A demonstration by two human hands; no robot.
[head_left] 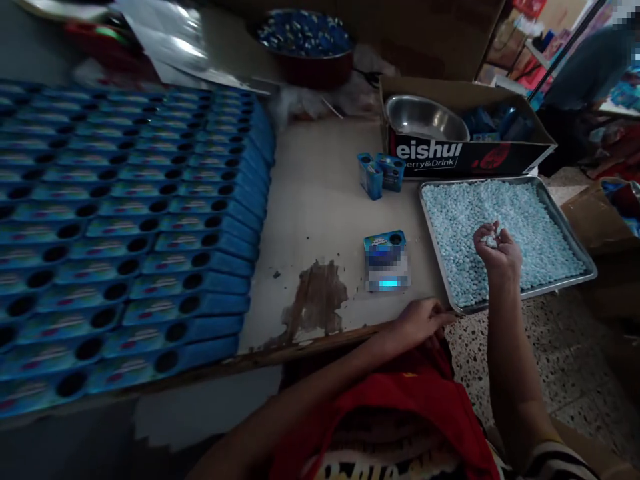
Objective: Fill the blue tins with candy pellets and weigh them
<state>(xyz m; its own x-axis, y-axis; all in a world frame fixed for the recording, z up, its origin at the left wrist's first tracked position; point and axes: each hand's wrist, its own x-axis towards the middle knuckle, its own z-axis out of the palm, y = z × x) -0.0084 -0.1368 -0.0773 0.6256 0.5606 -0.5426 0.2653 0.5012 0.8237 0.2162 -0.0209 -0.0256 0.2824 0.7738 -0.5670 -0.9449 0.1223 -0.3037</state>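
Note:
My right hand (500, 248) is raised palm-up over the metal tray (453, 307), its fingers curled round several small pale blue candy-like pellets (493, 240). A wide layer of the same pellets covers the tray. At the table's front edge lies my left hand (423, 321), fingers stretched toward the tray's near corner; whether they touch it I cannot tell. Beyond the left hand is a small scale (387, 283) with a lit blue display, and one blue pack (385, 239) is at its far end. Two more blue packs (381, 175) stand farther back.
Rows of blue packs (185, 223) with dark round openings fill the left side. Behind the tray, a black carton (480, 159) holds a steel bowl (425, 117) and packs. A red-sided basin (315, 67) stands at the back. A person (590, 70) is at far right.

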